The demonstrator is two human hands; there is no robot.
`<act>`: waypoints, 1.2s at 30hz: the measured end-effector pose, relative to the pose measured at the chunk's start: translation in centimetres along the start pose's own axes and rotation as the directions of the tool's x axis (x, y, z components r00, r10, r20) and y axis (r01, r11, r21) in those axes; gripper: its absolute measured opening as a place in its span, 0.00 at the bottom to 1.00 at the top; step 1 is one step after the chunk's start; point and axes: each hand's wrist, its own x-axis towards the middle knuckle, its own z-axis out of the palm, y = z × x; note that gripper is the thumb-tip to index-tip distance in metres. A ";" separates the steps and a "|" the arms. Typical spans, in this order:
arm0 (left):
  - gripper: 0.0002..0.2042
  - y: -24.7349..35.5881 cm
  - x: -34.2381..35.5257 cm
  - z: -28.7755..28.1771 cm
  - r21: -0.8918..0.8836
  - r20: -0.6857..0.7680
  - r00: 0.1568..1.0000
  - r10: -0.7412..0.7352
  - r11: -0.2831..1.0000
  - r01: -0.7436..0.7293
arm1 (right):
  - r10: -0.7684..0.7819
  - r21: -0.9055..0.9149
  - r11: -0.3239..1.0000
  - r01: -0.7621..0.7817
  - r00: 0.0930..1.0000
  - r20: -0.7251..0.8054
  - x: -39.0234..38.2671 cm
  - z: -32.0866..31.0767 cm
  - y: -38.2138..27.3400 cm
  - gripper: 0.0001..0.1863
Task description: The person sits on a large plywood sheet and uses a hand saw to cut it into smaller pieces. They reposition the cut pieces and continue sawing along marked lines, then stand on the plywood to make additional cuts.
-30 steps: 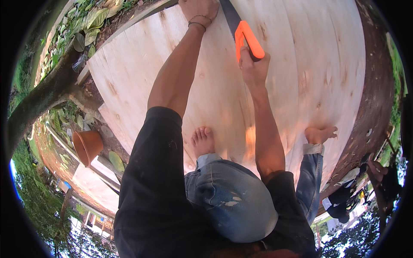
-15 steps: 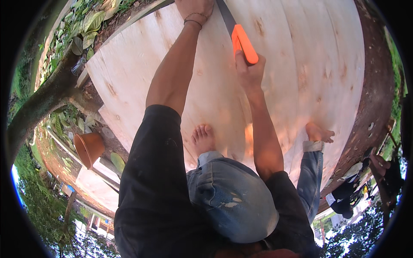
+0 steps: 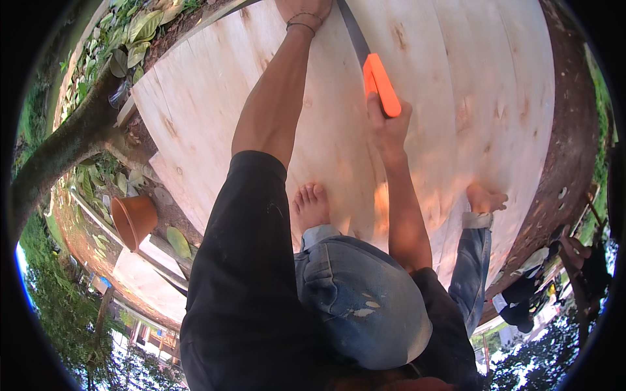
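Note:
My right hand is wrapped round the orange handle of a handsaw. The saw's dark blade runs up and to the left, out past the top edge of the picture. At that edge my left hand rests on or just over the pale plywood sheet, to the left of the blade; its fingers are cut off from view. Both my bare feet stand on the plywood, one foot between my arms, the other farther right.
A brown plant pot lies tipped on the soil at the left, near a tree trunk and large leaves. Another pale board lies behind it. Bare earth borders the right side, with dark items at lower right.
My right hand and the saw have moved back toward me and slightly right. The left hand stays by the blade, and the whole view has shifted a little.

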 end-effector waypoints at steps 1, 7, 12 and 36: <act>0.13 0.0 0.4 0.1 0.004 0.004 1.000 -0.018 1.000 0.018 | -0.050 0.059 0.997 0.051 0.998 -0.024 2.4 1.5 -0.5 0.16; 0.14 -1.1 -0.9 0.4 0.040 -0.014 0.999 -0.040 0.998 0.041 | -0.056 -0.163 0.985 0.061 0.998 0.037 -10.2 -6.3 0.2 0.11; 0.14 -0.4 -0.4 -0.3 0.046 -0.067 0.998 -0.012 0.999 0.015 | -0.054 -0.274 0.960 0.055 0.998 0.014 -15.0 -8.1 -2.8 0.09; 0.13 -1.7 1.5 0.0 -0.019 -0.055 0.998 -0.011 1.000 0.010 | -0.056 -0.145 0.987 0.065 0.996 0.066 -8.9 -5.3 -0.3 0.11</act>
